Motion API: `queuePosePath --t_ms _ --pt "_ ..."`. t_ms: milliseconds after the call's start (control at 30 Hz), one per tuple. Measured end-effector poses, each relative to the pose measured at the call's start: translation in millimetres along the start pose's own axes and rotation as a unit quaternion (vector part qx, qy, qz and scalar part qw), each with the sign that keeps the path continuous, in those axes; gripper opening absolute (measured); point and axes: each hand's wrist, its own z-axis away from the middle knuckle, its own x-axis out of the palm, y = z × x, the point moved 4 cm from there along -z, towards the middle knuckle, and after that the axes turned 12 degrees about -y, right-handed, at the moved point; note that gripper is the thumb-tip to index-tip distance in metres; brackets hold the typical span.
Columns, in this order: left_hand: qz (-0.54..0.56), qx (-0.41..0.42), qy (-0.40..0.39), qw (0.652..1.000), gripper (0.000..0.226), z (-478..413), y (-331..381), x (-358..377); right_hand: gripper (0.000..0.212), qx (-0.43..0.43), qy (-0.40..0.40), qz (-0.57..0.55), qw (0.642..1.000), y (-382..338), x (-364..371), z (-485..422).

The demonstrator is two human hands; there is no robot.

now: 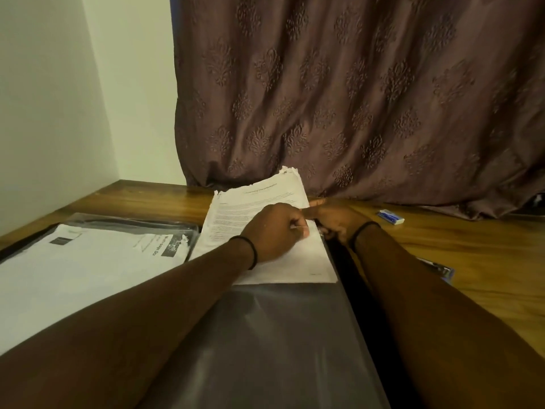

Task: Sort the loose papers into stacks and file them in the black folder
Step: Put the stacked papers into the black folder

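The black folder lies open on the wooden desk in front of me, its clear sleeve pages facing up. A stack of printed papers sits partly inside the right-hand sleeve, its torn top edge sticking out toward the curtain. My left hand rests on this stack with curled fingers and pinches the paper near its right edge. My right hand grips the sleeve's right edge beside the stack. Another printed stack lies in the left-hand sleeve.
The wooden desk runs to a white wall on the left and a brown patterned curtain at the back. A small blue and white box lies at the right. A dark blue object shows beside my right forearm.
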Motion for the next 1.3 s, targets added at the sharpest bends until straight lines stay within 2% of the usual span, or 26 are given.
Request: queuePosePath --t_ms 100,200,300,367,433,500,533,600,733,833,933,1000,1067,1167,1300 --pt "0.012 -0.012 0.049 0.999 0.011 0.4 -0.7 -6.9 0.024 0.005 -0.043 0.000 0.999 -2.1 1.4 3.7" --pt "-0.011 -0.022 0.040 0.999 0.013 2.2 -1.4 -8.1 0.019 0.023 -0.100 -0.012 0.995 -0.2 -1.9 6.8" --pt "-0.009 -0.035 0.022 0.999 0.016 4.7 -5.1 -8.6 0.012 0.063 -0.095 0.004 0.993 4.0 -7.1 5.4" --pt "-0.013 -0.033 0.001 0.999 0.014 6.6 -7.6 -11.3 0.014 0.062 -0.056 0.015 0.996 6.0 -5.2 2.4" --pt "-0.011 -0.038 -0.035 0.999 0.015 8.3 -10.1 -13.8 0.024 0.024 0.029 -0.008 0.999 7.9 -1.5 -4.6" --pt "-0.020 -0.042 -0.060 0.997 0.020 9.5 -13.3 -17.0 0.033 -0.006 0.124 0.023 0.992 9.8 -0.6 -10.7" --pt "-0.022 -0.043 -0.065 0.997 0.022 9.4 -15.2 -19.2 0.033 -0.016 0.139 0.040 0.989 9.6 0.4 -11.7" --pt "-0.016 -0.044 -0.063 0.997 0.024 9.6 -18.2 -23.8 0.031 -0.030 0.115 0.020 0.993 7.3 2.3 -9.8" --pt "-0.023 -0.034 -0.049 0.998 0.023 9.6 -17.1 -24.8 0.037 -0.006 -0.007 0.004 1.000 4.1 -1.7 5.5" --pt "-0.037 -0.020 -0.043 0.998 0.022 9.7 -14.3 -21.3 0.025 0.002 -0.075 0.004 0.997 -0.7 -0.1 13.2" --pt "-0.037 -0.018 -0.042 0.998 0.025 9.7 -14.1 -21.9 0.024 0.004 -0.033 -0.006 0.999 2.5 0.0 5.8" --pt "-0.023 -0.024 -0.063 0.997 0.021 9.0 -18.0 -28.3 0.026 -0.003 0.015 -0.026 1.000 6.3 1.8 -1.9" --pt "-0.032 -0.047 -0.101 0.993 0.016 10.1 -24.8 -38.9 0.026 -0.010 0.029 -0.046 0.998 8.1 1.6 -4.9" --pt "-0.029 -0.071 -0.140 0.987 0.016 16.6 -36.5 -49.1 0.034 -0.007 -0.033 -0.034 0.999 6.0 -1.2 -1.6" --pt "-0.034 -0.050 -0.117 0.991 0.016 17.1 -37.2 -44.6 0.031 0.029 -0.137 0.007 0.990 -1.3 -0.2 7.3"
